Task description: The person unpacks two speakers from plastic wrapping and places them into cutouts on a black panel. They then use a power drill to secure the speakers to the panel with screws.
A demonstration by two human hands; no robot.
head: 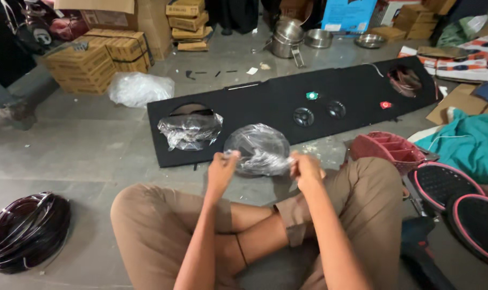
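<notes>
I sit cross-legged on the floor. My left hand [221, 171] and my right hand [305, 171] both grip the edge of a clear plastic bag [257, 147] wrapped around a round dark speaker. Just beyond it lies a long black panel [265, 102] with two big round holes, two small round speakers [303, 116] and a green and a red light. A crumpled clear plastic wrap [190, 130] sits in the panel's left hole.
A coil of dark wire [25, 230] lies at left. Cardboard boxes [96, 59] and a plastic bag stand at the back left, steel pots [288, 38] behind. A red basket [388, 150], oval grilles [448, 185] and teal cloth are at right.
</notes>
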